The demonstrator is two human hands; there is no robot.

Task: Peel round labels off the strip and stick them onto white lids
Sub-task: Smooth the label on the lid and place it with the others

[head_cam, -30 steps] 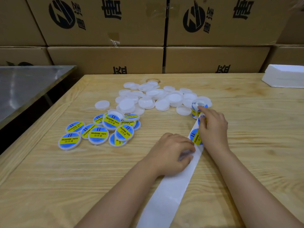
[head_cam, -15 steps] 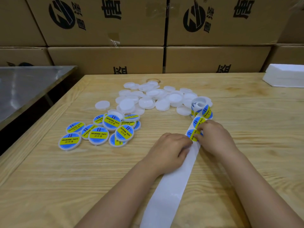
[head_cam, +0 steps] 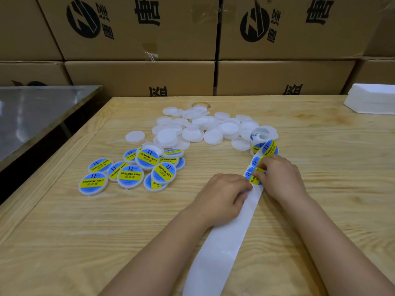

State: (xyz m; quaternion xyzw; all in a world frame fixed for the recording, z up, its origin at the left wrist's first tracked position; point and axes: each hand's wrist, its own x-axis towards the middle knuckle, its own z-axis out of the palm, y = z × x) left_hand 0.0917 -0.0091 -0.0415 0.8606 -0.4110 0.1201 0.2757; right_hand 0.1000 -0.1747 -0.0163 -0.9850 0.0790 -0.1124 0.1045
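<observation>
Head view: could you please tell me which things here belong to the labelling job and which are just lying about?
Part of the job: backing strip, held down by the left hand; label, pinched by the right hand; label roll; plain white lids; labelled lids.

Lying about: cardboard boxes; white foam stack; steel table.

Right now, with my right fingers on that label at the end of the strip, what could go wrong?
The label your right hand pinches could crease or stick to itself. That hand also covers part of the next label, so it might lift too. If your left hand slips off the strip, a pull could drag the loose roll into the bare lids.
</observation>
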